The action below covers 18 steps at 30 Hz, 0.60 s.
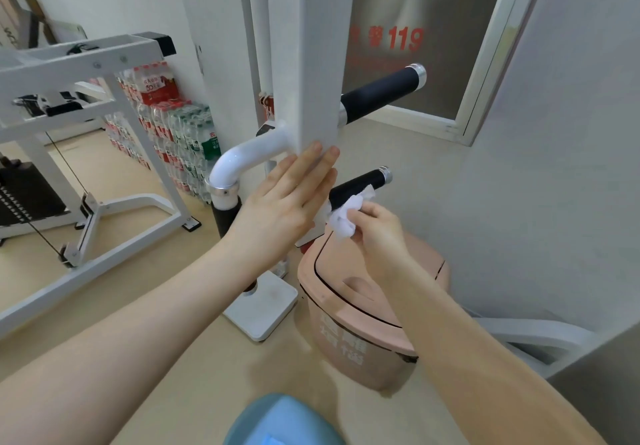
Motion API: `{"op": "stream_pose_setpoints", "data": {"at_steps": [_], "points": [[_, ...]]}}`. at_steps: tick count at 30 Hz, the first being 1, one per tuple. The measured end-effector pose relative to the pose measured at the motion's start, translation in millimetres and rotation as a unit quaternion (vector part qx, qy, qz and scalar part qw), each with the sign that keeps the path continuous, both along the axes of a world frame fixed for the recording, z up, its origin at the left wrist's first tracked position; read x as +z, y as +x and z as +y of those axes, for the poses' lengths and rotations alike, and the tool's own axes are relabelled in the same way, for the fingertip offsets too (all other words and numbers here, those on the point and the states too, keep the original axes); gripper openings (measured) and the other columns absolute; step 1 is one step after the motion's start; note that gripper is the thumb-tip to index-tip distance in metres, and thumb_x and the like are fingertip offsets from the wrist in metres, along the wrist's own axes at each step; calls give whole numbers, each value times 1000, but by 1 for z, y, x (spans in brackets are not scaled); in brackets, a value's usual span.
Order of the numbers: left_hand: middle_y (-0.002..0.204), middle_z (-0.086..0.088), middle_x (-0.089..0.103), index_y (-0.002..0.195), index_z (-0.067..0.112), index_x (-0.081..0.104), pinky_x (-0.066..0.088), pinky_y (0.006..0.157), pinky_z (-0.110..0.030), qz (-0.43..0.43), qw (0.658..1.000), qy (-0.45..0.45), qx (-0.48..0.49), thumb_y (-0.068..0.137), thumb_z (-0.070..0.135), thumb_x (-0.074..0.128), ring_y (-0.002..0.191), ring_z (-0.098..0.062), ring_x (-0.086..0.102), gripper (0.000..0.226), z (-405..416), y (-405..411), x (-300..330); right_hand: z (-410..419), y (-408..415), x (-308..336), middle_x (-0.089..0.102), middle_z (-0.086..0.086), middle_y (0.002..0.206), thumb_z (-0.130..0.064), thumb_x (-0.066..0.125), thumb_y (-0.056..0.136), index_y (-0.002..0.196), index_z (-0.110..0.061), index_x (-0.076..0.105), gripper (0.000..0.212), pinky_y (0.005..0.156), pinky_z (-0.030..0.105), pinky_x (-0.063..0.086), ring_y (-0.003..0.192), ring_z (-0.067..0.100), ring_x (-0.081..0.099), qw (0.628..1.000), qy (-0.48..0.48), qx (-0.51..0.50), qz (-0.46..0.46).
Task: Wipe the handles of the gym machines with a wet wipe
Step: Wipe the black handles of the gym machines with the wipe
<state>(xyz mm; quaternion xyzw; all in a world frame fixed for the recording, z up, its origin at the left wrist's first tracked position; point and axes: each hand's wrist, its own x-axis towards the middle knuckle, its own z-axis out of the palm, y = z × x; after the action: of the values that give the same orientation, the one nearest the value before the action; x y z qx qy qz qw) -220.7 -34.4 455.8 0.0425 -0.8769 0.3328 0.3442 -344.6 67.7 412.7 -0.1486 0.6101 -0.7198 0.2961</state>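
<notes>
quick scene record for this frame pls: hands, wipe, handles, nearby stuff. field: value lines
left hand: open, fingers flat against the white post
right hand: pinches the wipe
wipe: crumpled, white, pressed to the lower handle
lower handle: black grip, metal end cap, sticks out to the right
upper handle: black grip, untouched now
left handle: black grip hanging below a white elbow tube
bin: pink, lidded, on the floor under the right hand
background: shrink-wrapped water bottles by the wall
</notes>
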Motion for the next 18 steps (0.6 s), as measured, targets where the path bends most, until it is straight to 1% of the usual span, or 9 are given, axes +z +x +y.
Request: {"op": "stream_pose_setpoints", "data": {"at_steps": [2,4,7,8,10,12,13,15,18], "points": [[139,-17,48,120,0,58,25,107,-42,21,1000,-16,-11,77,10,69,131,-29,31,46,3,1,3,10,6,10,60,1,79,-11,54,87,89,-18,67,15,72,27,45,75,13,54,990,-2,-27,136],[133,-12,56,115,3,61,32,98,-37,56,998,-38,-18,83,12,63,124,-23,40,33,7,-1,11,18,8,30,58,-8,83,-18,51,91,95,-28,68,20,70,20,43,72,3,53,959,-22,-81,270],[115,-3,66,103,7,65,31,92,-33,106,992,-58,-27,82,12,62,109,-17,46,22,14,-6,30,24,2,55,45,-17,91,-10,45,95,112,-18,65,27,68,6,36,76,-7,47,898,-29,-123,422],[108,-2,67,99,8,66,28,96,-33,116,991,-59,-34,80,12,62,104,-17,47,19,18,-8,37,24,0,62,43,-17,94,-5,43,95,115,-14,63,29,69,7,35,80,-5,46,872,-22,-136,469],[100,-1,67,92,9,66,22,102,-33,131,989,-62,-40,79,12,62,98,-18,47,15,25,-11,50,24,-8,74,45,-9,101,3,42,90,120,-12,59,38,74,16,35,92,10,46,828,2,-163,536],[106,-3,67,92,10,66,22,105,-35,141,987,-67,-41,79,11,59,104,-19,47,15,31,-10,65,19,-21,79,49,1,105,4,46,85,116,-16,61,40,76,24,35,94,19,45,783,24,-176,596],[113,-5,66,95,10,65,24,106,-37,144,986,-68,-49,79,11,58,110,-20,46,17,32,-9,72,17,-22,84,50,4,104,-6,51,85,109,-21,63,31,77,28,37,93,18,45,772,33,-167,613],[127,-13,59,102,7,64,24,108,-41,140,986,-60,-73,77,13,60,120,-25,40,26,35,-6,85,18,-22,87,55,6,104,-20,50,85,101,-23,64,21,82,36,43,95,20,48,685,76,-171,704],[140,-18,46,110,4,63,17,112,-43,117,990,-51,-66,70,22,67,131,-32,31,43,39,0,98,22,-32,92,62,11,111,-8,33,79,106,-14,65,42,71,33,44,99,24,45,641,88,-151,747]]}}
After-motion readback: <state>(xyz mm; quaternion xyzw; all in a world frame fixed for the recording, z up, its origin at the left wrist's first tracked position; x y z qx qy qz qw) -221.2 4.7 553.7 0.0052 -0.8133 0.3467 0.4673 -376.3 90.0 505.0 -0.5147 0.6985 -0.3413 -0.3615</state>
